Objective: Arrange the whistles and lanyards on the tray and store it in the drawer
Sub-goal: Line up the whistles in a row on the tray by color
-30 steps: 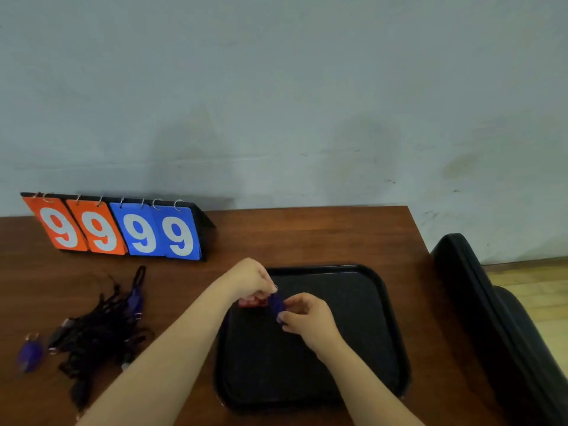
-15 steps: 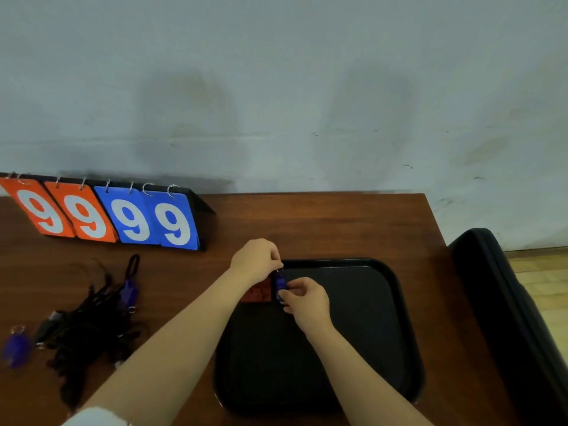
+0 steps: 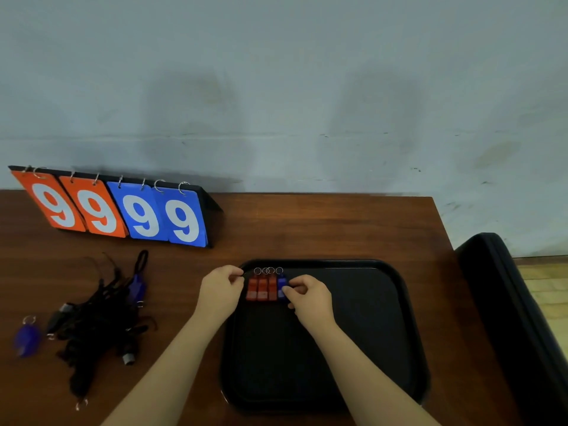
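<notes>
A black tray lies on the brown table. In its far left corner three red whistles sit side by side with their key rings pointing away from me. A blue whistle lies just right of them, pinched by my right hand. My left hand is curled at the tray's left rim beside the red row, with nothing visible in it. To the left lies a tangled pile of black lanyards with a blue whistle in it. Another blue whistle lies alone at the far left.
A flip scoreboard reading 9 9 9 9 stands at the back left against the wall. A black padded chair is beside the table's right edge. No drawer is in view.
Both hands carried the blue whistle to the tray's far left corner and set it down beside the red whistles. My left hand has drawn off to the left, uncovering the red row.
</notes>
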